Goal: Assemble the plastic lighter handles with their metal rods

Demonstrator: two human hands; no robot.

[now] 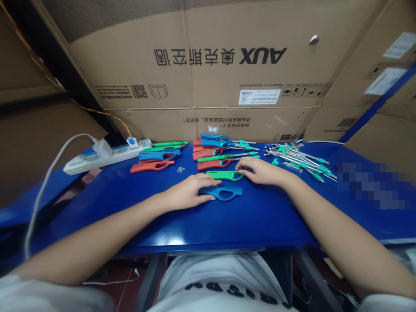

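My left hand (189,192) lies palm down on the blue table (227,221), its fingers resting on the left end of a blue lighter shell (224,193). Just behind it lies a green lighter shell (224,175). My right hand (260,170) rests beside that green shell's right end, fingers curled and touching it. Neither piece is lifted off the table. Behind my hands lie several assembled lighters (224,151) in red, blue and green with metal tubes.
Several shells (159,157) in red, blue and green lie at the back left. A pile of metal tubes with teal tips (299,161) sits at the back right. A white power strip (104,155) with a cable lies far left. Cardboard boxes (211,65) stand behind.
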